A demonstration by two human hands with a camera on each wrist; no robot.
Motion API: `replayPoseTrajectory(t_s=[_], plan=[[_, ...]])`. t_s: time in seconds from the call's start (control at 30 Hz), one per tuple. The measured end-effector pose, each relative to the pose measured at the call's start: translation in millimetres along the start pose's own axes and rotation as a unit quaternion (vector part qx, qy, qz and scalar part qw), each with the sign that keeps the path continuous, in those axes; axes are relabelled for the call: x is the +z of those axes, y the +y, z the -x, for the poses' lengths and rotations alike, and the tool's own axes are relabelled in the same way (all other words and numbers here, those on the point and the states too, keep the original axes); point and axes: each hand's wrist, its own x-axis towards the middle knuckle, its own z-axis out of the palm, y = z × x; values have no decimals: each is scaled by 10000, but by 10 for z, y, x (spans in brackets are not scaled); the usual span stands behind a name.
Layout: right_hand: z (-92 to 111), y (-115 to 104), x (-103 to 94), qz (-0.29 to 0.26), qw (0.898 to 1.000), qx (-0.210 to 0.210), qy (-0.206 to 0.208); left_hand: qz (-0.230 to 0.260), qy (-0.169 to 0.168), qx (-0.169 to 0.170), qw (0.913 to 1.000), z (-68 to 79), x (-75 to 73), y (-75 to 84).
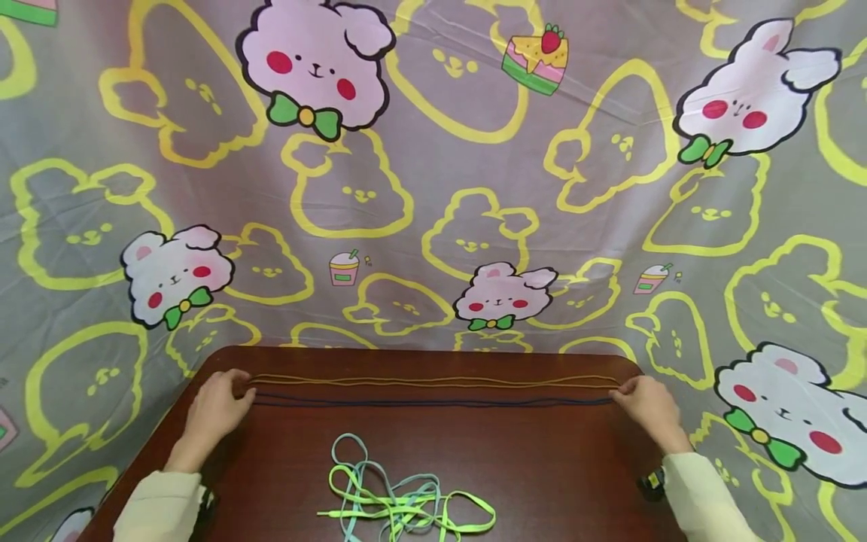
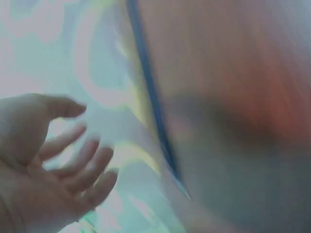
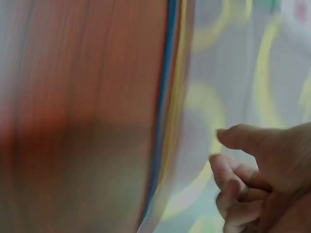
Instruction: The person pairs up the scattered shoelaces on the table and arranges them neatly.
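Note:
A brown-yellow shoelace [image 1: 433,382] lies doubled and stretched across the back of the table, with a dark blue shoelace [image 1: 433,403] running parallel just in front of it. My left hand [image 1: 220,403] is at their left ends. In the left wrist view, the fingers of that left hand [image 2: 73,160] are spread, apart from the blurred blue lace [image 2: 148,73] and its tip. At the right ends is my right hand [image 1: 649,406]. Its right wrist view shows the hand [image 3: 262,170] with thumb and forefinger apart, loosely bent fingers and nothing between them, beside both laces.
A loose tangle of a neon yellow-green shoelace [image 1: 474,519] and a pale blue-green shoelace [image 1: 379,470] lies at the front middle of the dark brown table [image 1: 284,467]. A patterned grey cloth [image 1: 420,173] hangs behind and around the table.

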Motion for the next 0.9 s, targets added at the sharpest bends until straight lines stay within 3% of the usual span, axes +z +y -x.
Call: replayPoseTrajectory(t_s=[0.07, 0.13, 0.2, 0.27, 0.33, 0.4, 0.5, 0.6, 0.73, 0.9], plan=[[76, -409, 126, -87, 9990, -416, -136, 363, -326, 645, 9967, 0, 73, 334], [185, -824, 297, -255, 9954, -862, -323, 768, -867, 1313, 9845, 28, 190, 668], [318, -1213, 476, -454, 9881, -1373, -526, 1154, -1624, 1955, 9603, 82, 334, 955], [467, -1562, 650, -648, 9763, -1867, -887, 1438, -2478, 2317, 9296, 162, 475, 1174], [613, -1866, 810, -840, 9574, -2336, -1473, 1587, -3183, 2453, 9018, 238, 593, 1320], [745, -2123, 938, -992, 9316, -2709, -2211, 1630, -3599, 2420, 8862, 297, 671, 1407], [905, -2433, 1084, -1211, 8912, -2937, -3237, 1538, -3696, 2366, 8853, 333, 721, 1466], [1019, -2640, 1186, -1481, 8667, -2966, -3727, 1532, -3581, 2419, 8887, 317, 690, 1519], [1101, -2807, 1235, -1953, 8595, -3049, -3607, 1842, -3489, 2370, 8878, 272, 512, 1682], [1176, -2915, 1073, -2757, 8557, -3241, -2944, 2197, -3161, 2306, 8936, 254, 172, 1978]])
